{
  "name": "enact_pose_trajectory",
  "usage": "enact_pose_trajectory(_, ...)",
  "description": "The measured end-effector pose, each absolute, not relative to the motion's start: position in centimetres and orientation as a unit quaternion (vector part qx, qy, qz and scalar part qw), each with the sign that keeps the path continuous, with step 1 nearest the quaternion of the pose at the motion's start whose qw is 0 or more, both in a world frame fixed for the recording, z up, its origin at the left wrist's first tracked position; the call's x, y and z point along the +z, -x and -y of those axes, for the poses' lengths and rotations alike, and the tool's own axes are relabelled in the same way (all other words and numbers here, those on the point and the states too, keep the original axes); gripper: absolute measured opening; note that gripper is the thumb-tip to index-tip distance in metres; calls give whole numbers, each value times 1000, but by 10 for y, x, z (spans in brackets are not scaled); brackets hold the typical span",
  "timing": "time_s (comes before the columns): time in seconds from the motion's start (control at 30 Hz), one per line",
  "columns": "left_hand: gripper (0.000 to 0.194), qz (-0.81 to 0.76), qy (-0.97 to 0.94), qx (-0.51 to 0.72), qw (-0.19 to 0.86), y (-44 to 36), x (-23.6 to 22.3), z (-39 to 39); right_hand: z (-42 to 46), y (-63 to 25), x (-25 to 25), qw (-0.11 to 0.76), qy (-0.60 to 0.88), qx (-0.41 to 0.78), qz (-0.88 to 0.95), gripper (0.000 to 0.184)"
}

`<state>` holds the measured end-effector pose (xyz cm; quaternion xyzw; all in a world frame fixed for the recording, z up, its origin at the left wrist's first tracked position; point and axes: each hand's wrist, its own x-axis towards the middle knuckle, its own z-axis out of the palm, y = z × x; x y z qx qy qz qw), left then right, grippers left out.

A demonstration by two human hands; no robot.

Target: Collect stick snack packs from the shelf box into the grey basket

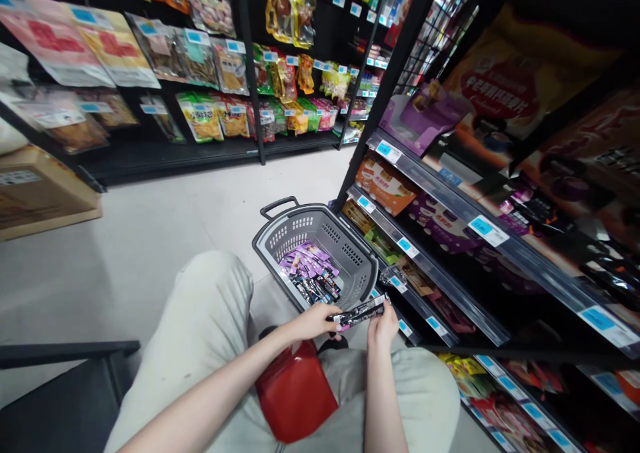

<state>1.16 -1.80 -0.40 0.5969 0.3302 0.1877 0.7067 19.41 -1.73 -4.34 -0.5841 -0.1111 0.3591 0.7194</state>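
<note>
Between my two hands stretches a bundle of slim black stick packets (361,313), held just over the near edge of a grey shopping basket (356,278). My left hand (320,321) is closed on the packets' left end, while my right hand (384,323) pinches the right end. Inside the basket lie purple stick packets (309,259) and, nearer to me, a pile of black stick packets (316,287). A red pouch (296,391) rests between my legs, below my left forearm.
Tiered shelves (440,266) of boxes and bags rise close on the right. Hanging snack bags (200,116) fill the black rack ahead. A cardboard box (45,189) stands on the left floor, with a black frame (65,353) at lower left.
</note>
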Motion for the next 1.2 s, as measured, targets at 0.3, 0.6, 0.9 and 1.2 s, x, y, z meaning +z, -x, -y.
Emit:
enact_pose_trajectory(0.3, 31, -397, -438, 304, 747, -13, -16, 6, 20, -202, -41, 698, 541, 464, 64, 21)
enact_pose_trajectory(0.6, 27, -576, -473, 451, 491, 9, -17, -12, 29, -175, -61, 366, 663, 642, 118, 19)
enact_pose_trajectory(0.9, 35, -589, -499, 493, 400, 17, -9, -17, 43, -135, -77, 308, 571, 740, 178, 23)
enact_pose_trajectory(1.2, 25, -554, -373, 551, 500, 20, -17, -23, 34, -146, -64, 380, 567, 711, 168, 25)
